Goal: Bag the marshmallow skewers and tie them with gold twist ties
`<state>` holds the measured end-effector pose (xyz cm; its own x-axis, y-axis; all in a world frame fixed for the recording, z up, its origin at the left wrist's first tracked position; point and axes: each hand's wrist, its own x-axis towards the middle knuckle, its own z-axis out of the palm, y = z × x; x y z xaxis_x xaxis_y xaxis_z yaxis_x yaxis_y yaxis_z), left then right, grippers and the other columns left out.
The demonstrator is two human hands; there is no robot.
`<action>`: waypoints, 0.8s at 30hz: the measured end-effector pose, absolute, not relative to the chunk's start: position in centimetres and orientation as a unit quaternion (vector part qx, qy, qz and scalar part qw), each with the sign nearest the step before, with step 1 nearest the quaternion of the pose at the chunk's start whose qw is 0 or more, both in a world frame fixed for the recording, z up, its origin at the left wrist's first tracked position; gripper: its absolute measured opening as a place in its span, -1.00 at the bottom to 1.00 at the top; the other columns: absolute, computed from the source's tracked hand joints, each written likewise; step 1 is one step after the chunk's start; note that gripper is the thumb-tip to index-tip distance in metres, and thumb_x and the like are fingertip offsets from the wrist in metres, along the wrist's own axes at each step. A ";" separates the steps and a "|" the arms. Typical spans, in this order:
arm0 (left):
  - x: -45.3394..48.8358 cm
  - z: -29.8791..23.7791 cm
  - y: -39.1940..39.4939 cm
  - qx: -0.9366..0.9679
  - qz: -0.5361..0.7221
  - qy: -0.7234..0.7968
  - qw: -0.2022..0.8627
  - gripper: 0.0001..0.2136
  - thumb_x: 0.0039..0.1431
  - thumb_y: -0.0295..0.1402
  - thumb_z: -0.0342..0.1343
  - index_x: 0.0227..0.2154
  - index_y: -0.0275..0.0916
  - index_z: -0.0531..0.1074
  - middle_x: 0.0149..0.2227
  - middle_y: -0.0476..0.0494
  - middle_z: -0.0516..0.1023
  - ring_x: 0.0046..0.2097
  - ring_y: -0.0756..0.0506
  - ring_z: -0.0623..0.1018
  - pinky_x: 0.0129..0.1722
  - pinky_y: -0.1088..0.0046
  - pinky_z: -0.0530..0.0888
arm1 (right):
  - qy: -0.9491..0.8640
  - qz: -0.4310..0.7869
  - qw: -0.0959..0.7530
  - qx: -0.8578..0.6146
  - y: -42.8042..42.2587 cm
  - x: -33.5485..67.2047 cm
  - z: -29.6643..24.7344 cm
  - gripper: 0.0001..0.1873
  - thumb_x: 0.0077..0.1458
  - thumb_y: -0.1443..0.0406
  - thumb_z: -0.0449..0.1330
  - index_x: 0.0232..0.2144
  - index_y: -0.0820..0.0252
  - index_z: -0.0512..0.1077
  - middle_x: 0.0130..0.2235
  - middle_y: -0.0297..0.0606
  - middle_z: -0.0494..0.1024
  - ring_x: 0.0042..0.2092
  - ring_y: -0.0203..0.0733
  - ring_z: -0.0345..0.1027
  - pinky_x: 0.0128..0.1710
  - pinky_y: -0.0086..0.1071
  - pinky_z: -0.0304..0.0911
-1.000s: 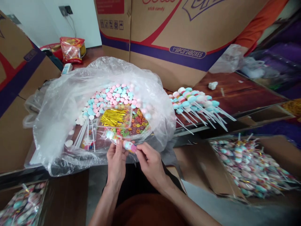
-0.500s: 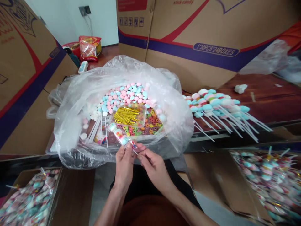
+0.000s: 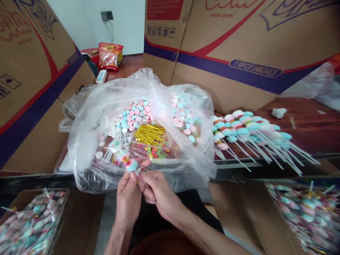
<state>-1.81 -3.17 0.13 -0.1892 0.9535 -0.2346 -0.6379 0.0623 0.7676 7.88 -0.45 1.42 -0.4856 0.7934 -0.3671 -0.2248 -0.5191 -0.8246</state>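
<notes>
My left hand (image 3: 129, 198) and my right hand (image 3: 156, 191) meet at the near rim of a big clear plastic bag (image 3: 87, 117). Together they pinch the lower end of a wrapped candy stick (image 3: 124, 159), a row of pastel marshmallow discs in a clear sleeve that points up and left. Inside the bag lie loose pink, blue and white candy discs (image 3: 134, 113), a small tray of gold twist ties (image 3: 150, 134), coloured ring candies (image 3: 156, 153) and white sticks (image 3: 124, 136).
A row of unwrapped candy sticks (image 3: 249, 127) lies on the dark wooden table (image 3: 305, 127) to the right. Boxes of wrapped sticks sit at lower left (image 3: 29, 223) and lower right (image 3: 308, 212). Tall printed cartons (image 3: 239, 46) stand behind and to the left.
The wrapped candy stick has swung further left in my hands, and my fingers have closed in tighter at its lower end. The view has shifted, and the bag's right side has folded inward.
</notes>
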 end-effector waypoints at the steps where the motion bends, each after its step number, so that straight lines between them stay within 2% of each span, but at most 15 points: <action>1: -2.5 0.4 -3.1 0.193 0.665 0.391 0.607 -0.75 0.19 -0.23 0.29 -0.11 -0.20 0.59 -0.37 -0.07 0.56 -0.53 0.07 0.37 -0.41 0.46 0.53 | -0.434 0.764 0.283 -0.383 0.0 7.9 2.0 -0.57 0.28 0.07 0.02 -0.58 0.13 0.25 -0.69 -0.51 0.12 -0.66 -0.39 -0.09 -0.61 -0.46 -0.08; 3: -3.7 0.7 -2.8 0.180 0.696 0.377 0.584 -0.76 0.14 -0.26 0.33 -0.14 -0.20 0.58 -0.47 0.02 0.42 -0.50 0.06 0.35 -0.38 0.46 0.52 | -0.620 0.649 0.199 -0.394 1.5 8.2 3.4 -0.62 0.28 0.24 0.04 -0.60 0.17 0.31 -0.63 -0.38 0.32 -0.56 -0.32 0.18 -0.49 -0.43 0.08; 5: -4.6 0.7 -2.6 0.163 0.727 0.383 0.545 -0.76 0.11 -0.28 0.36 -0.19 -0.24 0.57 -0.52 0.06 0.28 -0.44 0.05 0.34 -0.33 0.48 0.49 | -0.763 0.453 0.132 -0.441 3.7 8.5 4.6 -0.70 0.23 0.39 0.08 -0.55 0.20 0.40 -0.50 -0.27 0.50 -0.41 -0.23 0.36 -0.34 -0.39 0.15; 7: -5.0 0.6 -2.6 0.147 0.727 0.409 0.532 -0.79 0.10 -0.29 0.36 -0.25 -0.26 0.56 -0.53 0.08 0.19 -0.45 0.06 0.26 -0.39 0.54 0.41 | -0.807 0.274 0.099 -0.514 6.5 8.5 5.3 -0.75 0.26 0.43 0.06 -0.39 0.21 0.49 -0.34 -0.18 0.59 -0.28 -0.14 0.44 -0.27 -0.35 0.17; 10: -4.9 0.1 -2.7 0.123 0.679 0.451 0.566 -0.81 0.10 -0.28 0.35 -0.37 -0.28 0.50 -0.52 0.08 0.14 -0.49 0.07 0.13 -0.52 0.57 0.22 | -0.802 0.129 0.060 -0.580 10.5 8.2 5.2 -0.73 0.33 0.39 0.00 -0.18 0.23 0.52 -0.14 -0.05 0.61 -0.13 -0.04 0.49 -0.23 -0.32 0.22; 13: -4.4 -0.4 -2.8 0.097 0.649 0.454 0.602 -0.76 0.05 -0.24 0.36 -0.44 -0.29 0.46 -0.52 0.08 0.11 -0.49 0.06 0.07 -0.52 0.54 0.17 | -0.806 0.087 0.053 -0.583 13.3 7.8 4.3 -0.71 0.35 0.39 -0.02 -0.08 0.26 0.50 -0.10 0.01 0.58 -0.11 -0.01 0.50 -0.21 -0.32 0.26; 16: -4.1 -0.5 -2.7 0.073 0.637 0.436 0.632 -0.73 0.03 -0.17 0.33 -0.41 -0.29 0.46 -0.52 0.06 0.15 -0.48 0.04 0.09 -0.50 0.50 0.19 | -0.794 0.085 0.083 -0.596 15.0 7.4 3.3 -0.67 0.37 0.41 -0.07 -0.02 0.27 0.47 -0.10 0.02 0.58 -0.10 0.00 0.49 -0.16 -0.30 0.27; 19: -3.8 -0.5 -2.5 0.067 0.627 0.428 0.647 -0.71 0.04 -0.15 0.32 -0.40 -0.29 0.45 -0.53 0.06 0.15 -0.48 0.04 0.08 -0.50 0.50 0.18 | -0.780 0.103 0.096 -0.609 16.0 6.6 2.7 -0.69 0.37 0.41 -0.04 -0.13 0.27 0.52 -0.17 0.01 0.59 -0.14 -0.01 0.50 -0.14 -0.30 0.25; 22: -3.6 -0.5 -2.4 0.088 0.630 0.433 0.639 -0.70 0.07 -0.14 0.33 -0.42 -0.27 0.42 -0.54 0.08 0.12 -0.48 0.04 0.05 -0.51 0.51 0.14 | -0.774 0.120 0.101 -0.613 16.5 6.1 2.4 -0.70 0.34 0.42 0.01 -0.23 0.27 0.56 -0.25 -0.01 0.60 -0.21 -0.04 0.50 -0.21 -0.33 0.24; 24: -3.4 -0.6 -2.4 0.105 0.637 0.435 0.628 -0.70 0.09 -0.15 0.35 -0.42 -0.26 0.40 -0.53 0.09 0.10 -0.48 0.05 0.06 -0.51 0.52 0.13 | -0.775 0.123 0.109 -0.611 16.4 6.1 2.0 -0.72 0.31 0.43 0.03 -0.22 0.25 0.56 -0.22 -0.01 0.60 -0.18 -0.05 0.49 -0.23 -0.35 0.22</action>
